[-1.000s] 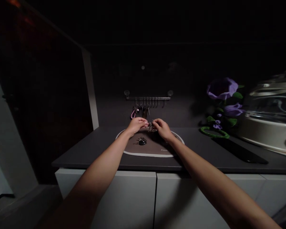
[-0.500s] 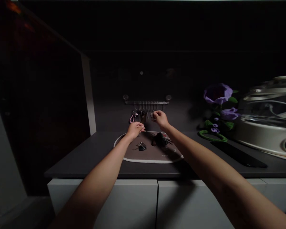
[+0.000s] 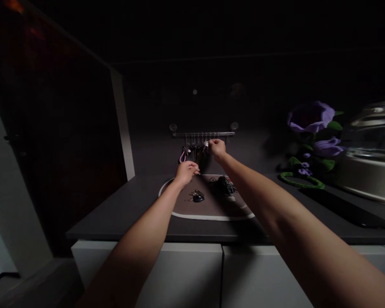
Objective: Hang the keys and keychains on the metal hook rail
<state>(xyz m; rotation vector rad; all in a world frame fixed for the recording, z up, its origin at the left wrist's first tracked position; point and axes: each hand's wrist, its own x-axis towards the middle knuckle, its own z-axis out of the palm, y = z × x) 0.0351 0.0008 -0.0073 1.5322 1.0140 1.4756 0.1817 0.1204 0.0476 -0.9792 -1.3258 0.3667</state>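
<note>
A clear hook rail [image 3: 203,134] is fixed to the dark wall, with several keys [image 3: 196,149] and a pink strap [image 3: 182,156] hanging from it. My right hand [image 3: 217,148] is up at the rail's hooks, its fingers pinched on a small bunch of keys [image 3: 206,144]. Lower and to the left, my left hand [image 3: 186,172] hovers above the mat with its fingers closed; what they hold is too small to make out. On the brown mat [image 3: 182,207] lie a key set with a black fob [image 3: 198,197] and a dark bundle of keys [image 3: 225,185].
A dark counter [image 3: 115,214] stands over white cabinets [image 3: 192,269]. Toward the right are purple fabric flowers [image 3: 312,117], a green ring [image 3: 301,182], a long black flat object [image 3: 349,207] and a cream appliance with a clear upper part [image 3: 368,175]. The light is dim.
My right hand has risen with its keys to the hooks, and its shadow now falls across the mat. My left hand stays closed near the same place. The view has shifted slightly.
</note>
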